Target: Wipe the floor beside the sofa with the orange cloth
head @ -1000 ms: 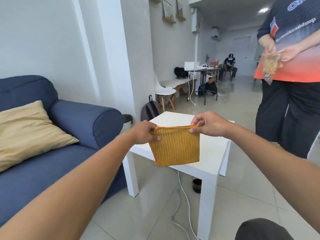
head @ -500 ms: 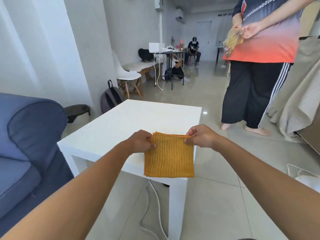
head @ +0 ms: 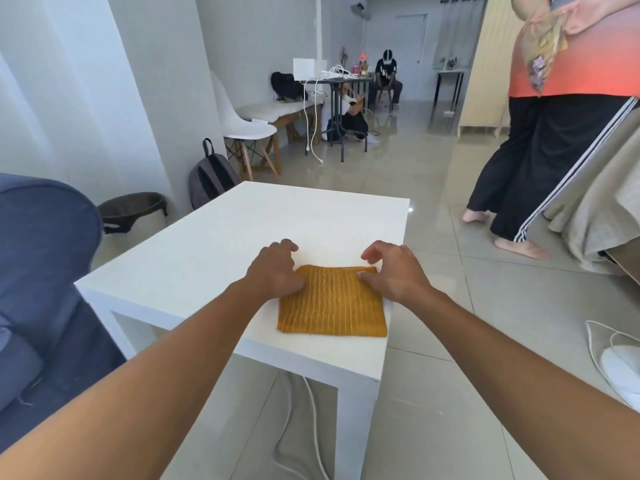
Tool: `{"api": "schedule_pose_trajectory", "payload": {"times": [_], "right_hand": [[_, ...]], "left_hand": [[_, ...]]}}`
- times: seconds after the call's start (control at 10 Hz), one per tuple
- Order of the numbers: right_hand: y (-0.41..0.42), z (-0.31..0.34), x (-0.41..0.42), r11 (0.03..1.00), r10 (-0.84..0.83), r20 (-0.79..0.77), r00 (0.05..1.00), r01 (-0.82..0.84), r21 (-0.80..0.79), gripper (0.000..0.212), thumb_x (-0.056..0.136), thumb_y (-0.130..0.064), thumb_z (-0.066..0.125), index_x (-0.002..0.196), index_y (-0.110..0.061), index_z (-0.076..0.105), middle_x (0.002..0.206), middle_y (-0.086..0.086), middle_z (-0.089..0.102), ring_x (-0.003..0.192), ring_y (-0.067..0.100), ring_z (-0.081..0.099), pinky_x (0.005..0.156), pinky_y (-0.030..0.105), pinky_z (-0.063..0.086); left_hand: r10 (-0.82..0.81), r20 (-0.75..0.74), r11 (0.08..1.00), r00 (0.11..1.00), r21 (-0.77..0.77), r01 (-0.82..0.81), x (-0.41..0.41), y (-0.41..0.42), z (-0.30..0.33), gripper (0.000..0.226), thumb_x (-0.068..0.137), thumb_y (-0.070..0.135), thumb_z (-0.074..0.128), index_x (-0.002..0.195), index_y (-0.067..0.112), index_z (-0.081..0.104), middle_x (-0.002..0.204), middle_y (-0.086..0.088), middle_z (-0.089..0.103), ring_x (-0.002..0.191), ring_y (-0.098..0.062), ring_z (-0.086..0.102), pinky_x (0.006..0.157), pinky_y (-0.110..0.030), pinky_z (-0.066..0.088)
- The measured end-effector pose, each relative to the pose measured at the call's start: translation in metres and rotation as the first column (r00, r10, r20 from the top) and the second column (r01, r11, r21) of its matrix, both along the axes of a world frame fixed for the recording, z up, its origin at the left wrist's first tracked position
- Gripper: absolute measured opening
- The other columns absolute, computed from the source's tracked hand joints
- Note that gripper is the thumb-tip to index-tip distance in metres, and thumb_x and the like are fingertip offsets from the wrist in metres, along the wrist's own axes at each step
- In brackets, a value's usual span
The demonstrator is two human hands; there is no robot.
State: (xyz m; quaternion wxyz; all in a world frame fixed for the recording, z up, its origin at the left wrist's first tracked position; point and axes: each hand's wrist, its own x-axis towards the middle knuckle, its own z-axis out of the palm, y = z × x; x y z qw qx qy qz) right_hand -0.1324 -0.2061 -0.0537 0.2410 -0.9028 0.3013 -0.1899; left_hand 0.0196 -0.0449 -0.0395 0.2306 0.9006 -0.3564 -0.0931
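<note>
The folded orange cloth (head: 334, 306) lies flat on the white side table (head: 225, 244), near its front right corner. My left hand (head: 273, 271) sits at the cloth's far left corner, thumb touching the fabric, fingers spread and raised. My right hand (head: 394, 271) mirrors it at the far right corner, thumb on the edge, fingers apart. Neither hand grips the cloth. The blue sofa (head: 41, 271) stands at the left, with tiled floor (head: 450, 375) around the table.
A barefoot person (head: 554, 150) stands on the right, close to the table. A dark bin (head: 131, 209) and a backpack (head: 211, 174) sit by the wall behind the sofa. White cables (head: 311, 427) trail under the table. A beige cover (head: 602, 202) hangs at far right.
The cloth was held up by its top corners in both hands; now it lies on the table and my fingers have opened off it. My view has tilted down and right.
</note>
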Motion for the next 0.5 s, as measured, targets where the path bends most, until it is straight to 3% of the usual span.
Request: {"api": "schedule_pose_trajectory", "payload": {"times": [0.1,0.2,0.4,0.5], "right_hand": [[0.009,-0.003,-0.007,0.991,0.022,-0.002,1.0,-0.022,-0.134,0.03,0.09,-0.032,0.068,0.117,-0.021,0.064,0.126,0.0,0.062,0.123,0.021,0.046,0.1,0.036,0.04],[0.022,-0.007,-0.014,0.964,0.053,-0.058,0.997,-0.066,-0.258,0.033,0.095,-0.041,0.058,0.12,-0.02,0.065,0.129,0.0,0.063,0.125,0.021,0.046,0.104,0.038,0.039],[0.031,-0.016,-0.019,0.969,0.068,-0.109,0.992,-0.092,-0.228,0.038,0.097,-0.043,0.056,0.125,-0.02,0.065,0.131,0.001,0.065,0.128,0.021,0.047,0.105,0.038,0.041],[0.032,-0.005,-0.018,0.992,0.039,0.052,0.998,-0.032,-0.124,0.034,0.094,-0.042,0.061,0.121,-0.022,0.068,0.132,-0.001,0.065,0.13,0.02,0.048,0.105,0.036,0.04]], "left_hand": [[-0.058,0.171,0.998,0.984,-0.02,0.063,-0.013,0.002,-0.004,0.061,0.078,0.028,0.063,0.136,0.024,0.044,0.138,-0.001,0.046,0.129,-0.022,0.042,0.102,-0.037,0.041],[-0.182,0.267,0.983,0.946,0.082,0.166,-0.036,0.011,-0.013,0.063,0.088,0.052,0.047,0.144,0.024,0.038,0.156,0.003,0.033,0.144,-0.019,0.027,0.115,-0.039,0.024],[-0.21,0.177,0.971,0.962,0.154,0.184,-0.045,0.026,-0.035,0.084,0.088,0.069,0.028,0.154,0.021,0.009,0.164,0.005,0.003,0.151,-0.013,0.004,0.123,-0.04,0.004],[-0.204,0.194,0.975,0.96,0.126,0.182,-0.046,0.028,-0.036,0.085,0.087,0.07,0.026,0.154,0.022,0.007,0.164,0.006,0.002,0.151,-0.012,0.002,0.123,-0.04,0.001]]}}
